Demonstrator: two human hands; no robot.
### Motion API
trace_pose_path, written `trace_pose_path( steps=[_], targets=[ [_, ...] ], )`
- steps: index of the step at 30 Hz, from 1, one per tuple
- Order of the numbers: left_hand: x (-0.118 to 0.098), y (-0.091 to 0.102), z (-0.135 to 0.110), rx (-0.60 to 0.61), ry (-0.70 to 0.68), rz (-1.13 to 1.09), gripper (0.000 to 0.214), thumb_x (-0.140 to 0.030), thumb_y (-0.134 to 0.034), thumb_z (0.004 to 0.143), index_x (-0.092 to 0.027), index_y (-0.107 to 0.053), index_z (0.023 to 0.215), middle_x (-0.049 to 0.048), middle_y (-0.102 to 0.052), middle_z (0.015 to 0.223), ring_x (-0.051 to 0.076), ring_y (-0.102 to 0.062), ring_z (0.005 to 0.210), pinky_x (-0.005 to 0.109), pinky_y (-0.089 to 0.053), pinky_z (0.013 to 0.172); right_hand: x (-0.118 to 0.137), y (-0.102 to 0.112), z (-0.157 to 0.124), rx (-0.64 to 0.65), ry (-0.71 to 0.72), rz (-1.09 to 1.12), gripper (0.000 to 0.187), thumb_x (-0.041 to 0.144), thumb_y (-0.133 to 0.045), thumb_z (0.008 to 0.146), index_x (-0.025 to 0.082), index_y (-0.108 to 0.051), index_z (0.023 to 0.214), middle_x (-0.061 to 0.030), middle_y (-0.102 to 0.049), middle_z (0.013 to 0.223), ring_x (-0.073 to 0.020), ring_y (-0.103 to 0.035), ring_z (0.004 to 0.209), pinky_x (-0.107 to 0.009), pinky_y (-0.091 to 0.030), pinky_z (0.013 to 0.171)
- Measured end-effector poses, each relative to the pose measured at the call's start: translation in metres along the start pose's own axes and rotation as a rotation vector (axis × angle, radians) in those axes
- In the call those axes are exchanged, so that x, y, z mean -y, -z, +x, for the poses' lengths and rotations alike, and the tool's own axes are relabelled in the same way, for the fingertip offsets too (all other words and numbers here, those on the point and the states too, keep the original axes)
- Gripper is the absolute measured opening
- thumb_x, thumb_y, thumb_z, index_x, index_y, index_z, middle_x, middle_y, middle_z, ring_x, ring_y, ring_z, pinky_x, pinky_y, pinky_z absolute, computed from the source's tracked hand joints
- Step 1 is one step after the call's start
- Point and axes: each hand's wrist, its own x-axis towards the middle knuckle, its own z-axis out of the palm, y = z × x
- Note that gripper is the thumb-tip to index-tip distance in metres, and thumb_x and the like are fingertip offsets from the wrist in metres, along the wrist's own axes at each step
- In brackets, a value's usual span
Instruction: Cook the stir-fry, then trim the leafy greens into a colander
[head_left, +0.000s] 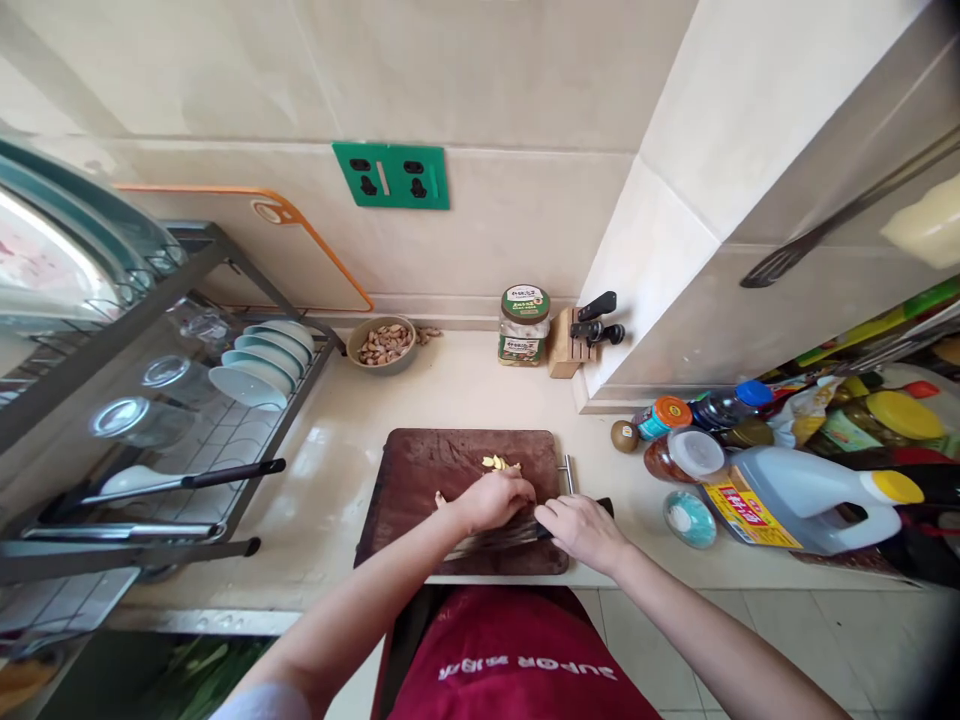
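A dark brown cutting board (pixel 420 480) lies on the pale counter in front of me. My left hand (pixel 491 498) is curled down on the board, fingers pressed together over a pale piece I cannot make out. A few cut yellowish pieces (pixel 501 463) lie just beyond it. My right hand (pixel 577 525) is closed around the handle of a knife (pixel 510 537), whose blade lies flat-looking along the board under my left hand.
A dish rack (pixel 225 420) with bowls and glasses stands at the left. At the back are a bowl of nuts (pixel 384 345), a jar (pixel 523 325) and a knife block (pixel 570 345). Bottles and an oil jug (pixel 802 495) crowd the right.
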Motion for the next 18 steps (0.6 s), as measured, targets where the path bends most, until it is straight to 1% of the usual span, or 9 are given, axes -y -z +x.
trace_pose_path(
  steps=[2, 5, 7, 8, 9, 11, 13, 15, 18],
  targets=[
    [0.017, 0.002, 0.008, -0.021, 0.088, 0.064, 0.025, -0.013, -0.044, 0.079, -0.022, -0.065, 0.088, 0.0035, -0.062, 0.087, 0.015, -0.059, 0.083, 0.024, -0.045, 0.078, 0.001, 0.005, -0.002, 0.0, -0.013, 0.025, 0.018, 0.008, -0.051, 0.076, 0.02, -0.056, 0.089, -0.0064, -0.063, 0.083, -0.022, -0.057, 0.077, -0.03, -0.041, 0.067],
    [0.045, 0.014, 0.012, -0.093, 0.204, 0.115, 0.027, -0.013, -0.042, 0.079, -0.021, -0.065, 0.091, 0.0045, -0.062, 0.09, 0.016, -0.059, 0.085, 0.026, -0.045, 0.08, 0.001, -0.002, -0.029, -0.028, -0.124, 0.222, 0.022, 0.011, -0.051, 0.075, 0.023, -0.056, 0.093, -0.0054, -0.062, 0.088, -0.0216, -0.057, 0.08, -0.03, -0.041, 0.07],
    [0.058, 0.021, 0.012, -0.125, 0.257, 0.143, 0.033, -0.009, -0.04, 0.077, -0.02, -0.063, 0.098, 0.0055, -0.061, 0.094, 0.017, -0.058, 0.087, 0.027, -0.045, 0.082, 0.003, -0.021, -0.058, -0.1, -0.279, 0.48, 0.018, 0.018, -0.049, 0.079, 0.025, -0.054, 0.096, -0.0039, -0.062, 0.089, -0.0201, -0.058, 0.08, -0.03, -0.042, 0.071],
    [0.063, 0.023, 0.011, -0.113, 0.268, 0.16, 0.038, -0.007, -0.041, 0.074, -0.02, -0.061, 0.103, 0.0063, -0.059, 0.097, 0.017, -0.057, 0.089, 0.027, -0.044, 0.084, 0.006, -0.033, -0.074, -0.155, -0.381, 0.644, 0.014, 0.025, -0.045, 0.083, 0.025, -0.052, 0.096, -0.0035, -0.062, 0.085, -0.0192, -0.058, 0.076, -0.03, -0.043, 0.069],
    [0.065, 0.023, 0.009, -0.084, 0.27, 0.182, 0.044, -0.005, -0.044, 0.07, -0.019, -0.058, 0.109, 0.0074, -0.058, 0.101, 0.019, -0.056, 0.094, 0.028, -0.043, 0.086, 0.01, -0.048, -0.088, -0.201, -0.504, 0.832, 0.014, 0.033, -0.043, 0.085, 0.024, -0.051, 0.094, -0.0022, -0.06, 0.077, -0.0176, -0.057, 0.067, -0.029, -0.044, 0.063],
    [0.065, 0.022, 0.007, 0.004, 0.257, 0.229, 0.059, -0.005, -0.051, 0.063, -0.018, -0.051, 0.12, 0.0097, -0.053, 0.11, 0.022, -0.051, 0.102, 0.031, -0.041, 0.091, 0.02, -0.08, -0.11, -0.247, -0.78, 1.242, 0.027, 0.048, -0.037, 0.085, 0.023, -0.045, 0.08, 0.0031, -0.05, 0.06, -0.0116, -0.043, 0.041, -0.025, -0.038, 0.041],
    [0.06, 0.018, 0.005, 0.096, 0.256, 0.263, 0.07, -0.012, -0.061, 0.058, -0.017, -0.045, 0.126, 0.0111, -0.048, 0.115, 0.026, -0.047, 0.107, 0.035, -0.04, 0.094, 0.031, -0.109, -0.12, -0.29, -0.905, 1.527, 0.034, 0.055, -0.04, 0.082, 0.022, -0.041, 0.072, 0.0062, -0.044, 0.056, -0.007, -0.034, 0.035, -0.022, -0.031, 0.035],
    [0.052, 0.014, 0.004, 0.164, 0.293, 0.269, 0.082, -0.023, -0.072, 0.052, -0.018, -0.041, 0.128, 0.0113, -0.045, 0.117, 0.029, -0.045, 0.109, 0.037, -0.039, 0.095, 0.042, -0.13, -0.117, -0.34, -0.923, 1.651, 0.038, 0.057, -0.047, 0.079, 0.021, -0.041, 0.07, 0.0075, -0.043, 0.055, -0.005, -0.034, 0.035, -0.019, -0.03, 0.035],
    [0.04, 0.005, 0.004, 0.199, 0.384, 0.273, 0.097, -0.032, -0.081, 0.042, -0.02, -0.039, 0.128, 0.0101, -0.042, 0.117, 0.03, -0.043, 0.11, 0.038, -0.038, 0.095, 0.054, -0.142, -0.097, -0.389, -0.896, 1.665, 0.04, 0.059, -0.049, 0.077, 0.02, -0.043, 0.072, 0.0079, -0.045, 0.052, -0.0048, -0.038, 0.036, -0.018, -0.031, 0.035]
  ],
)
